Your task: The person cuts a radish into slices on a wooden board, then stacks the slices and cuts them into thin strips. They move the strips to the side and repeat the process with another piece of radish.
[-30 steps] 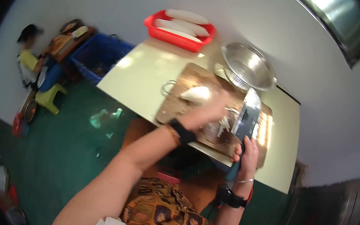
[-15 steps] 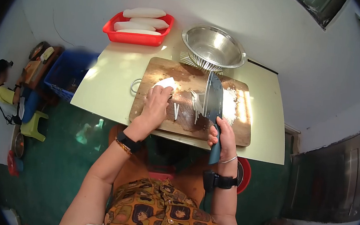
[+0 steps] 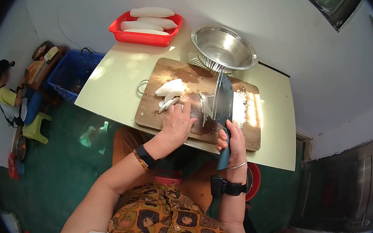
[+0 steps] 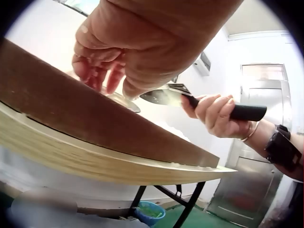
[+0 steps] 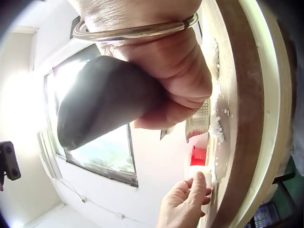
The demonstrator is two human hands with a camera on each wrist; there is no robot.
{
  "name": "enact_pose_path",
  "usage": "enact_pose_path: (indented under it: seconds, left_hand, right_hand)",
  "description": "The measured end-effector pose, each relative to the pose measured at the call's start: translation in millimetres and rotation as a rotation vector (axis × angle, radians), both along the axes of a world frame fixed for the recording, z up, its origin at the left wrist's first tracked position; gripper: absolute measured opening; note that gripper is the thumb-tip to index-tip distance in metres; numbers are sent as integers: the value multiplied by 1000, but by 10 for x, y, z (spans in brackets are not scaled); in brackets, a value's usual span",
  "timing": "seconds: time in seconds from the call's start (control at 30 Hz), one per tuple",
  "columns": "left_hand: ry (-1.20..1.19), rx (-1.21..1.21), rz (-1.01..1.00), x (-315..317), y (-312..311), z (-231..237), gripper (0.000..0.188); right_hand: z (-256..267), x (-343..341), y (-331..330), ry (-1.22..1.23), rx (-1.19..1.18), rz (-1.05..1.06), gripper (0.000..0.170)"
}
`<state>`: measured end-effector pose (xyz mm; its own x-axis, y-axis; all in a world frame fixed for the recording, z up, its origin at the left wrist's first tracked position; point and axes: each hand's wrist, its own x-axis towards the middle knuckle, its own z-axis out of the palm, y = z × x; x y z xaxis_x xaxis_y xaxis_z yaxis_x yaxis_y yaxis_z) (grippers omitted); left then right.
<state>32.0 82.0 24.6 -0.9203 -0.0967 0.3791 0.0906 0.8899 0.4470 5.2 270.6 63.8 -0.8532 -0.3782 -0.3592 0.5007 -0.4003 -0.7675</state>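
On the wooden cutting board point(image 3: 150, 110), my left hand point(image 3: 177, 123) lies with its fingers forward and slightly bent, just below several white slices point(image 3: 168, 102). What is under its fingers is hidden. A larger white piece point(image 3: 171, 87) sits beyond the slices. My right hand point(image 3: 234, 142) grips the dark handle of a broad knife point(image 3: 224, 97), whose blade stands over the board between thin white strips point(image 3: 205, 107) and a heap of fine white bits point(image 3: 239, 108). In the right wrist view the handle point(image 5: 104, 99) fills the fist.
A red basket point(image 3: 144, 38) of long white pieces stands at the back left of the table point(image 3: 108, 81). Beside it is a steel bowl point(image 3: 223, 47) on a perforated steel vessel point(image 3: 206, 62). A seated person point(image 3: 7, 95) and a blue crate point(image 3: 70, 74) are at far left.
My left hand has come off the large white piece and moved right and nearer to me, over where two thin strips lay. Slices beside the piece now show. The knife has barely moved.
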Motion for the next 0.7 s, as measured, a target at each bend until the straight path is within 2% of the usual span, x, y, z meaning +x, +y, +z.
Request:
enact_pose_path:
  seconds: [0.13, 0.23, 0.33, 0.53, 0.7]
  left_hand:
    - [-57, 136, 4, -125, 215, -1, 61]
    - [4, 247, 41, -315, 344, -66, 63]
    - [-129, 315, 89, -460, 426, 25, 62]
    - [-339, 191, 147, -608, 485, 179, 47]
    - [-347, 89, 93, -663, 403, 88, 41]
  right_hand:
    - [-58, -34, 102, -64, -86, 12, 11]
    - [-52, -18, 126, -53, -109, -5, 10]
    - [-11, 17, 119, -35, -92, -21, 10]
    - [39, 66, 189, -21, -73, -29, 11]
    - [51, 55, 270, 24, -35, -57, 11]
